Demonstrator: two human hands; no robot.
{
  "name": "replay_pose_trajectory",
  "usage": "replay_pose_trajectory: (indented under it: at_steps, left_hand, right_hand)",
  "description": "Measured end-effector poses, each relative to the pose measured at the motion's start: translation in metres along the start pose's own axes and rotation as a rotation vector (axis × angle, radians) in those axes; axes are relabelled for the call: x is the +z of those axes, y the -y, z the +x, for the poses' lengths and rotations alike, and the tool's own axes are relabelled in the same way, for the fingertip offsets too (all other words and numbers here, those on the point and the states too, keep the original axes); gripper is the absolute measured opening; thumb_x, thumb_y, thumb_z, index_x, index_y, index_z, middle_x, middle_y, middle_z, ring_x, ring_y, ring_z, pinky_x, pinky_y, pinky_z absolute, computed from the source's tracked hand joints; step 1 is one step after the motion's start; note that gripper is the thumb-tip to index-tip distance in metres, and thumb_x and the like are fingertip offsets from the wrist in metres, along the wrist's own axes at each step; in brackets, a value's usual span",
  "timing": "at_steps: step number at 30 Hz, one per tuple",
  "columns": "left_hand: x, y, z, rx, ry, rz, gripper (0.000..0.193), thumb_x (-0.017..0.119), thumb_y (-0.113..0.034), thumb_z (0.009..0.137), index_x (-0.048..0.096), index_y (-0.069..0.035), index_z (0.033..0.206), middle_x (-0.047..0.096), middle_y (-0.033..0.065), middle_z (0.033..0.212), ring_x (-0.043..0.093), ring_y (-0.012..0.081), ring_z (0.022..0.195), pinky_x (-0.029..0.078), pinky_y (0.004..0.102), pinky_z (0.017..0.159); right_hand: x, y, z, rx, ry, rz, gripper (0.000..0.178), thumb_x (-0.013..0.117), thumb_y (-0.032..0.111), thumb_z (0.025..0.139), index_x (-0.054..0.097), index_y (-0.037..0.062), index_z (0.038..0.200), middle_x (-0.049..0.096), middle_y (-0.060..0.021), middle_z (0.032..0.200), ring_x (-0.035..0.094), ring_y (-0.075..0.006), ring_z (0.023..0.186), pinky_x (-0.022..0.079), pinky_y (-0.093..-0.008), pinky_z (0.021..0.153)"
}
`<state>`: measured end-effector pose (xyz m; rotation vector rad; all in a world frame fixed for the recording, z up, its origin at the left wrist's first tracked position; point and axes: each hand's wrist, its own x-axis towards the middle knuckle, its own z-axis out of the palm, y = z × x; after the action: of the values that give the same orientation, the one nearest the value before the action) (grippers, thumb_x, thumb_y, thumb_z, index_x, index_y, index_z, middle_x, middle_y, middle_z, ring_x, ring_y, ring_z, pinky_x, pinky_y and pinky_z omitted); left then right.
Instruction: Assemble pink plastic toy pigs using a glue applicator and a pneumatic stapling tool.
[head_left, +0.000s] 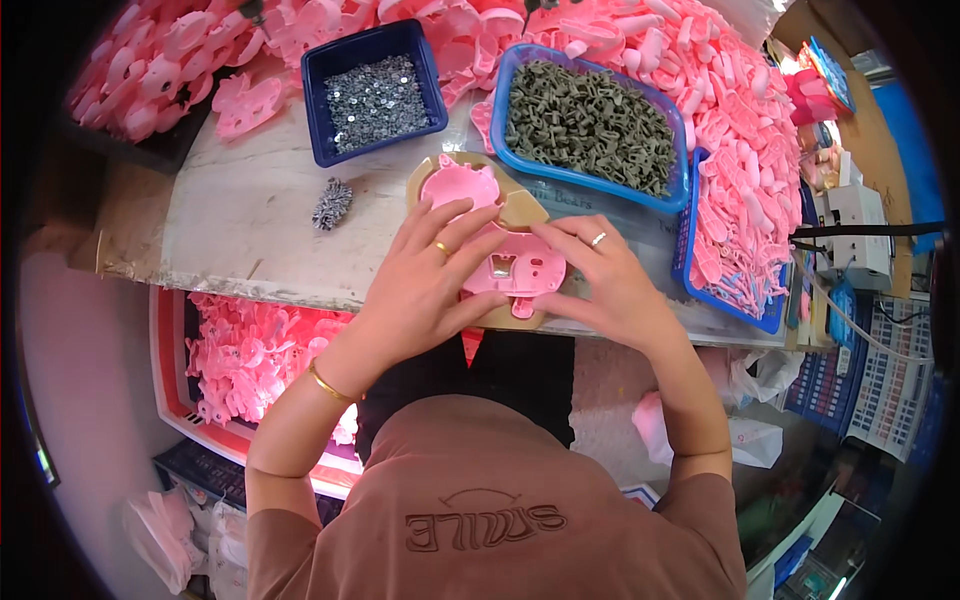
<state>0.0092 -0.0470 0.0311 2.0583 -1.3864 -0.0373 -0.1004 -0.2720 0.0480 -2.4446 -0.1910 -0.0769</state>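
A pink plastic shell (pixel 540 268) with round holes and a square cut-out lies on a tan fixture (pixel 520 208) at the table's front edge. My left hand (pixel 425 270) spans its left end, fingers spread across the top and thumb along the near edge. At the other end, my right hand (pixel 612 280) holds it between thumb and fingers. A second pink piece (pixel 462 184), rounded like a bowl with small ears, sits in the fixture's far part, just beyond my left fingertips. My left palm and fingers hide part of the shell.
Beyond the fixture stand a dark blue tray (pixel 316 100) of small metal parts and a blue basin (pixel 590 185) of grey-green pieces. A clump of screws (pixel 332 204) lies to the left. Pink parts (pixel 710 90) heap at the back, above a blue basket (pixel 690 240). A box of pink parts (pixel 170 380) is below left.
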Motion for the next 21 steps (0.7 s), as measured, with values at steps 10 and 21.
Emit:
replay_pose_trajectory:
  at_steps: [10,21]
  left_hand:
    - [0.027,-0.009,0.011,-0.034,0.029,0.101,0.059,0.073,-0.029,0.083,0.055,-0.001,0.131,0.051,0.0128,0.140,0.045,0.0321,0.131,0.036,0.0472,0.111]
    - [0.029,-0.010,0.006,-0.009,0.015,0.165,0.066,0.075,-0.026,0.082,0.052,-0.002,0.139,0.049,0.0120,0.144,0.045,0.0336,0.130,0.039,0.0458,0.110]
  right_hand:
    - [-0.003,0.004,0.000,-0.041,0.004,-0.292,0.061,0.080,0.026,0.076,0.061,0.0065,0.131,0.058,-0.0101,0.114,0.055,-0.0294,0.104,0.045,-0.0400,0.092]
    - [-0.058,-0.082,0.035,0.128,-0.422,-0.525,0.021,0.068,0.005,0.084,0.071,0.0073,0.105,0.066,-0.0103,0.098,0.066,-0.0274,0.083,0.053,-0.0363,0.075]
